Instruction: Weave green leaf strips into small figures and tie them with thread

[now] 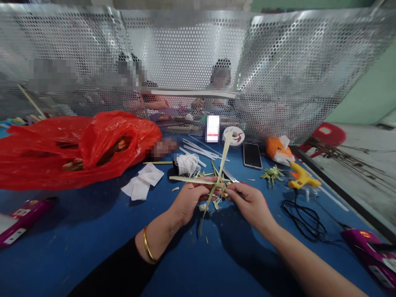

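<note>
In the middle of the blue table, both my hands hold pale green leaf strips that cross each other. My left hand [189,199] pinches the crossing, with one strip [185,179] pointing out to the left. A second leaf strip [225,154] rises steeply and its thin green end hangs below the fingers. The fingertips of my right hand [249,203] are closed on the right side of the same crossing. Under the hands lie leaf scraps [216,204]. Scissors [231,176] with red handles lie behind, partly hidden by my right hand.
A red plastic bag [123,128] fills the left; tissue [144,181] and white string [188,164] lie nearer. A tape roll [238,138], phone [252,155], yellow glue gun [301,177] with black cord and purple power strip [366,251] are at right. Perforated metal [192,45] stands behind.
</note>
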`<move>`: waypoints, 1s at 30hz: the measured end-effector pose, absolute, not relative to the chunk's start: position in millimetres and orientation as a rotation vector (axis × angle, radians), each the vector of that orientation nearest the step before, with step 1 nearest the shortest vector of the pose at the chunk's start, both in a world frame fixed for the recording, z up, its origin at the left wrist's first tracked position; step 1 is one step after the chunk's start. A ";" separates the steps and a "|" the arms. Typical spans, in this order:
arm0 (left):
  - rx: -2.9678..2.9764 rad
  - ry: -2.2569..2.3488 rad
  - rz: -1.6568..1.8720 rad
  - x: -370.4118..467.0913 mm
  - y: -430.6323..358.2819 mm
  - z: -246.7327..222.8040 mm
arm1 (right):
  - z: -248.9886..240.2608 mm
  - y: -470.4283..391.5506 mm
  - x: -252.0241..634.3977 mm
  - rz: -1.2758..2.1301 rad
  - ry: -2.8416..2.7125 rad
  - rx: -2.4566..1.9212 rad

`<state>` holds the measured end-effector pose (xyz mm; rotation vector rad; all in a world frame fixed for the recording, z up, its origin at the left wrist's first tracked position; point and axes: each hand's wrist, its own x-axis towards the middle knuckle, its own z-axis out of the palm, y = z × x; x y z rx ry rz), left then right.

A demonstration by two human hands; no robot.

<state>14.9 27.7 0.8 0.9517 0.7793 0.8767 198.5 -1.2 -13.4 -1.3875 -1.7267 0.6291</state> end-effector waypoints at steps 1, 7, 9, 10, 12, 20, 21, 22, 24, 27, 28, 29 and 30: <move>0.948 0.788 0.867 14.8 27.0 1.3 | -14.1 -1.6 197.8 0.617 -1.742 -1.393; 0.962 1.015 0.958 22.0 23.0 -1.8 | -17.3 -4.7 193.6 0.544 -1.875 -1.397; 0.964 1.067 0.989 24.7 22.8 -4.4 | -14.5 -7.5 192.5 0.487 -1.934 -1.387; 0.963 1.076 0.997 25.6 22.8 -5.4 | -12.5 -9.1 191.9 0.465 -1.957 -1.378; 0.944 1.080 1.007 26.7 22.5 -6.7 | -8.2 -12.3 190.5 0.436 -1.978 -1.356; 0.888 1.081 0.982 25.5 21.4 -5.9 | -4.7 -16.0 187.3 0.443 -1.988 -1.302; 0.878 1.078 0.969 24.6 22.1 -5.0 | -5.2 -15.2 188.4 0.458 -1.988 -1.310; 0.862 1.079 0.958 23.5 22.8 -3.9 | -5.6 -14.1 190.0 0.471 -1.985 -1.330; 0.821 1.085 0.941 20.9 24.6 -1.4 | -5.9 -11.3 193.8 0.440 -1.965 -1.398; 0.770 1.055 0.916 17.9 25.7 1.5 | -5.6 -7.2 198.8 0.234 -1.911 -1.476; 0.764 1.026 0.897 17.6 25.4 1.9 | -5.6 -6.4 199.6 0.170 -1.901 -1.479; 0.765 0.994 0.874 17.5 24.8 2.1 | -5.7 -5.8 200.1 0.130 -1.899 -1.472; 0.773 0.961 0.853 17.8 23.9 2.0 | -6.2 -5.3 200.0 0.118 -1.900 -1.461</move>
